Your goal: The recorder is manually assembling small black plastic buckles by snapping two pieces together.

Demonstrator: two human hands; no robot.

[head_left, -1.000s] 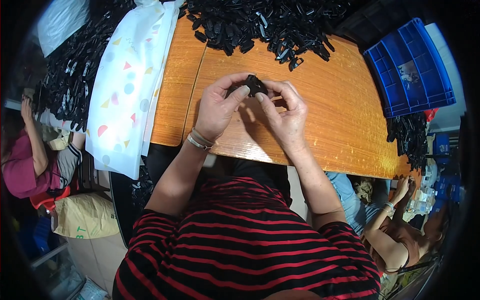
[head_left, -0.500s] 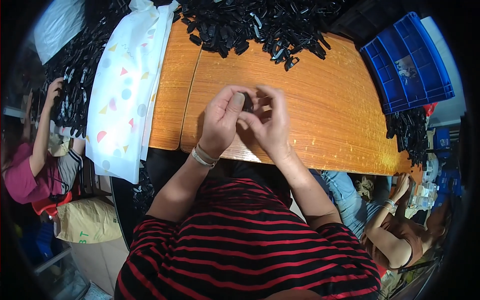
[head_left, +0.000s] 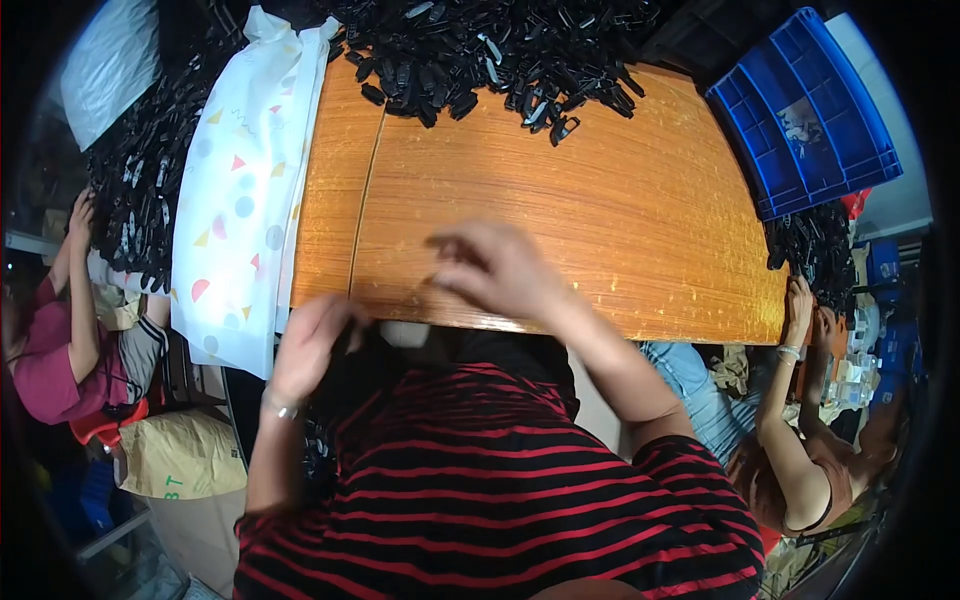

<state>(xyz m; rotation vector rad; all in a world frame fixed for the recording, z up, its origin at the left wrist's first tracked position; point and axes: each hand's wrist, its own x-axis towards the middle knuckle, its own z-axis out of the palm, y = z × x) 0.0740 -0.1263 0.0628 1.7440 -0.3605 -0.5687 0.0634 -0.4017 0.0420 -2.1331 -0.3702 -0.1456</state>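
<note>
My left hand point(head_left: 312, 342) is down at the table's front edge, left of my lap. Its fingers are curled and blurred, and a dark patch beside them is too smeared to name. Above the wooden tabletop point(head_left: 560, 220), my right hand point(head_left: 500, 272) is blurred too, thumb and fingers apart, with no held object to be made out. Past both hands, a large heap of small black plastic parts point(head_left: 470, 70), some with grey pieces, lies along the far side of the table.
A white plastic sheet with coloured shapes point(head_left: 235, 200) covers the table's left side, and more black parts point(head_left: 135, 200) lie beyond it. A blue crate point(head_left: 805, 115) stands at the far right, above another black pile point(head_left: 815, 250). People work at left point(head_left: 70, 350) and right point(head_left: 800, 440).
My hands were together over the table around a small dark part. They have separated: the left moved down and left to the edge, the right slightly lower. The dark part no longer shows clearly.
</note>
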